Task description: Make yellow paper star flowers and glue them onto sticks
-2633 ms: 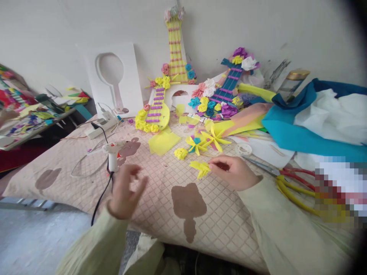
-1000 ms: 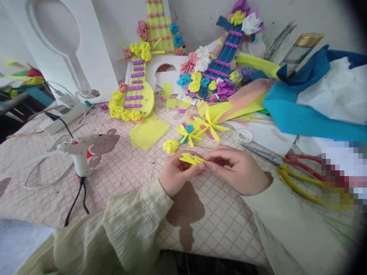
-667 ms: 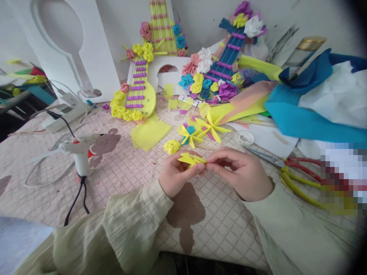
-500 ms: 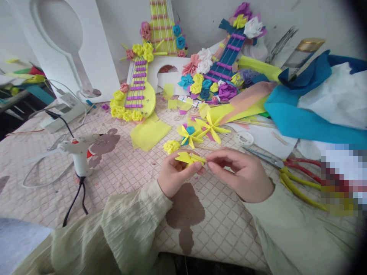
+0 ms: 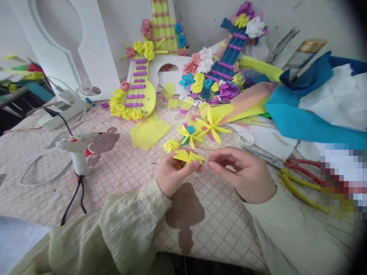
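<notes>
My left hand (image 5: 173, 173) is closed around a folded yellow paper flower (image 5: 186, 156), its pointed petals rising above the thumb and fingers. Close by on the right, my right hand (image 5: 248, 173) has thumb and forefinger pinched together, level with the flower's end. Something thin may be between those fingertips, too small to make out. Just beyond the hands lie two star-shaped yellow paper flowers, the nearer one (image 5: 190, 136) and the farther one (image 5: 212, 127). A crumpled yellow paper rose (image 5: 171, 145) sits near my left hand.
A white glue gun (image 5: 79, 152) with its cord stands at left. Yellow paper sheets (image 5: 150, 134) lie mid-table. Behind are a yellow paper guitar (image 5: 150, 99) and a blue one (image 5: 228, 57). Yellow-handled scissors (image 5: 301, 193) and blue crepe paper (image 5: 298, 110) are at right.
My right fingertips have drawn slightly to the right, widening the gap to the flower. My left hand keeps its hold on the flower, shifted a touch left.
</notes>
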Demonstrator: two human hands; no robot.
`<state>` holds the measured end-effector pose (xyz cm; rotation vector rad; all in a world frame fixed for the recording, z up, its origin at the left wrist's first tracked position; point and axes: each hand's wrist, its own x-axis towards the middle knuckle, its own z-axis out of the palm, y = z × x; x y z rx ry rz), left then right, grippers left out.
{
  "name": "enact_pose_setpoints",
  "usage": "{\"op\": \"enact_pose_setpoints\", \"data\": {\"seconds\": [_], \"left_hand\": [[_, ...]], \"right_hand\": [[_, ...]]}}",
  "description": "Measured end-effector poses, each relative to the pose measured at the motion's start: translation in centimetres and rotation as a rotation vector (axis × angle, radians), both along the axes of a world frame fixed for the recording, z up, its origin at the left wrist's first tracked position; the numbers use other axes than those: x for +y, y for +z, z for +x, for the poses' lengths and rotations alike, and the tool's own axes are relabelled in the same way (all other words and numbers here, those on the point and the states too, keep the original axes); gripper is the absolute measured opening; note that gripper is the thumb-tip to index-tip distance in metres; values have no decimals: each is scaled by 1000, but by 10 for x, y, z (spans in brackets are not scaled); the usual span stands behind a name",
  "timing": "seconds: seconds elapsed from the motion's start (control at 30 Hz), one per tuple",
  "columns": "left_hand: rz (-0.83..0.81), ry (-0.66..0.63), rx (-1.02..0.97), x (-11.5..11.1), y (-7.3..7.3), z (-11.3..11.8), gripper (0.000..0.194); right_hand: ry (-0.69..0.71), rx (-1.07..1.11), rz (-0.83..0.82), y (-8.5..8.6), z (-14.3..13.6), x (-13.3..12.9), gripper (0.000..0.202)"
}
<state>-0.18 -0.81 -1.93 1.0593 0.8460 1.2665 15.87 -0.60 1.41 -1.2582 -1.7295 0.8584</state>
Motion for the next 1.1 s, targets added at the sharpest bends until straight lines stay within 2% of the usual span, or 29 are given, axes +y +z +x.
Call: {"op": "enact_pose_setpoints", "data": {"seconds": [0.27, 0.5, 0.73, 0.87, 1.1], "left_hand": [[20, -22, 27, 0, 3, -1, 10], [22, -12, 7, 1, 2, 0, 15], [-42, -137, -132, 1, 2, 0, 26], [-25, -88, -55, 0, 3, 0, 18], [27, -55, -12, 0, 0, -2, 15]], "right_hand": [[16, -67, 80, 1, 1, 0, 6], [-1, -96, 119, 1, 0, -1, 6], [-25, -28, 53, 2, 1, -1, 8], [-31, -26, 42, 2, 1, -1, 8], [26, -19, 34, 0, -1, -1, 6]]}}
